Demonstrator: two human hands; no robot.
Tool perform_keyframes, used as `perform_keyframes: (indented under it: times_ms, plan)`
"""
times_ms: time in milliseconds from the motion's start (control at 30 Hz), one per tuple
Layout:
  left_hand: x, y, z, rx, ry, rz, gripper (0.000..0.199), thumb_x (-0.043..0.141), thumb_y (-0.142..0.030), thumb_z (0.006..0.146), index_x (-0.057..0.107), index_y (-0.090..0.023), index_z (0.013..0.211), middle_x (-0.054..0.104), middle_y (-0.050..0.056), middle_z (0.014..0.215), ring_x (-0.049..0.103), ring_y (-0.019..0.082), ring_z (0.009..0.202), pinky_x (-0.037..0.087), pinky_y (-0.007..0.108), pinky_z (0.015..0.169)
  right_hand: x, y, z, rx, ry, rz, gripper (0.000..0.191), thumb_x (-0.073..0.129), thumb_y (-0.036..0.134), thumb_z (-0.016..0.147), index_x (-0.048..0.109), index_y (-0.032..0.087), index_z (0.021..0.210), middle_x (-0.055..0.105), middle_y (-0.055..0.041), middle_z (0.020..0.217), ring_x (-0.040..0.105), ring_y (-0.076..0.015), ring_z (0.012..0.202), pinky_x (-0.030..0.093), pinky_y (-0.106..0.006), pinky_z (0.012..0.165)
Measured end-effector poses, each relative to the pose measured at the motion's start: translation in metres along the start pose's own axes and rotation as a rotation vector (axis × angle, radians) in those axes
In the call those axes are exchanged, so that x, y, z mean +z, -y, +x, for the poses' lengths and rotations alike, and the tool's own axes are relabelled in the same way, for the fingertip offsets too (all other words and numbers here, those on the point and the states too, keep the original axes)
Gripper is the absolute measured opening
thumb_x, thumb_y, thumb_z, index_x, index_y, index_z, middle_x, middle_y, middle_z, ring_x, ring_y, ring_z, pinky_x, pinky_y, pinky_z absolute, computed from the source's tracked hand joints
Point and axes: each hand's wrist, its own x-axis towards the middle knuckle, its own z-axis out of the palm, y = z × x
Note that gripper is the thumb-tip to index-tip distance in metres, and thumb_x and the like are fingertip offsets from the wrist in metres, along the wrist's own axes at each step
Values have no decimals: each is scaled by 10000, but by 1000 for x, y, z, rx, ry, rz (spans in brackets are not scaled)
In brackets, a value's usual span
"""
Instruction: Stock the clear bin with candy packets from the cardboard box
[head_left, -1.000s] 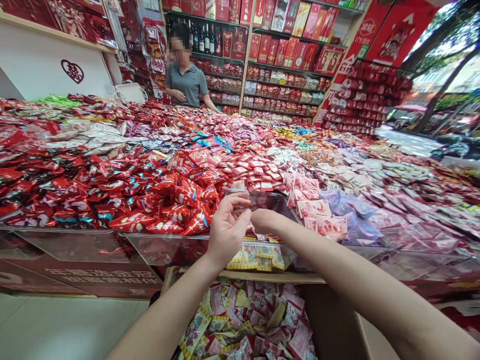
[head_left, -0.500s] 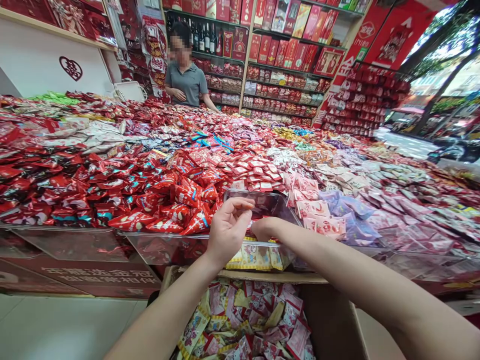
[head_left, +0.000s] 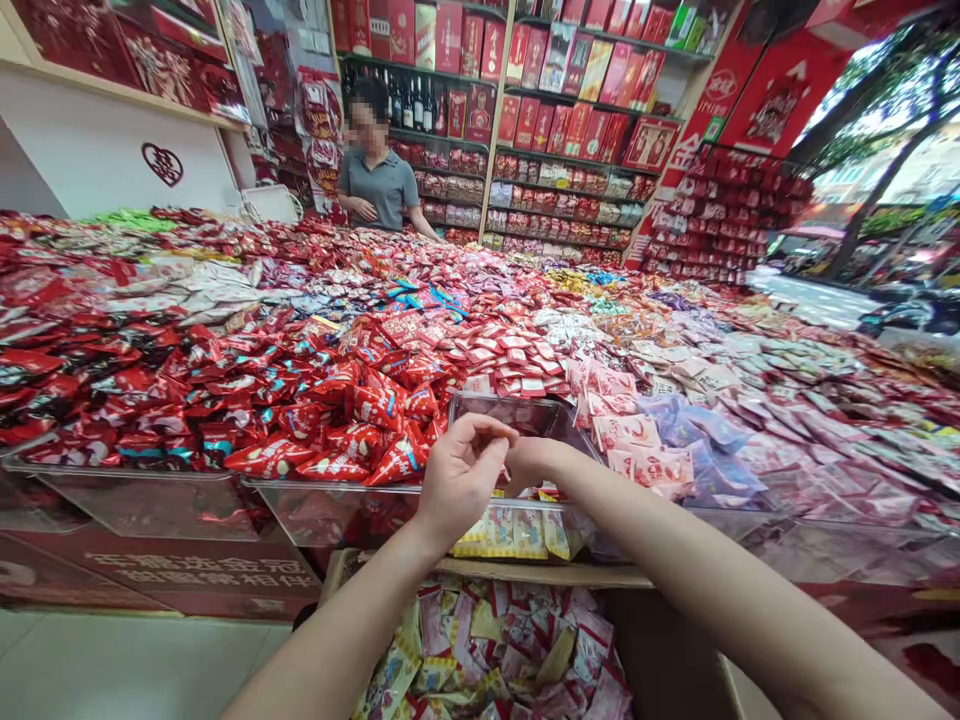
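My left hand [head_left: 463, 475] is over the front edge of a clear plastic bin [head_left: 592, 448], its fingers curled and thumb close to the index finger. Whatever it pinches, if anything, is hidden. My right hand [head_left: 531, 462] bends down into the same bin, close against the left fingertips; its own fingers are mostly out of sight. Yellow-and-white candy packets [head_left: 510, 532] stand in a row behind the bin's transparent front wall. Below my forearms, an open cardboard box [head_left: 660, 640] holds many loose pink and yellow wrapped packets [head_left: 495, 650].
Red snack packets [head_left: 375, 405] heap up left of the bin; pink packets [head_left: 630, 432] and purple ones [head_left: 712, 450] lie to its right. Across the wide candy display stands a person in a grey shirt [head_left: 381, 188], before shelves of red boxes [head_left: 577, 130].
The view has shifted, so the scene sits slightly lower. My right hand has come up a little toward my left, and the left thumb and fingers are closer together.
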Motion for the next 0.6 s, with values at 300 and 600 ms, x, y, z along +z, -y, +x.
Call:
perform_keyframes:
  times_ms: [300, 600]
  plan:
    - [7, -2, 5, 32, 11, -1, 39, 557, -118, 723, 563, -150, 744, 622, -5, 674, 590, 100, 637, 467, 207, 603, 28, 8, -162, -302, -190, 495, 164, 463, 274, 798, 567, 165, 733, 579, 2, 642, 485, -92, 567, 333, -180, 512]
    - [4, 22, -74, 399, 576, 304, 170, 479, -103, 754, 593, -185, 849, 629, 39, 734, 588, 138, 686, 473, 263, 655, 208, -12, -167, 94, 173, 423, 177, 504, 167, 679, 624, 146, 807, 650, -95, 799, 584, -194, 706, 385, -245, 583]
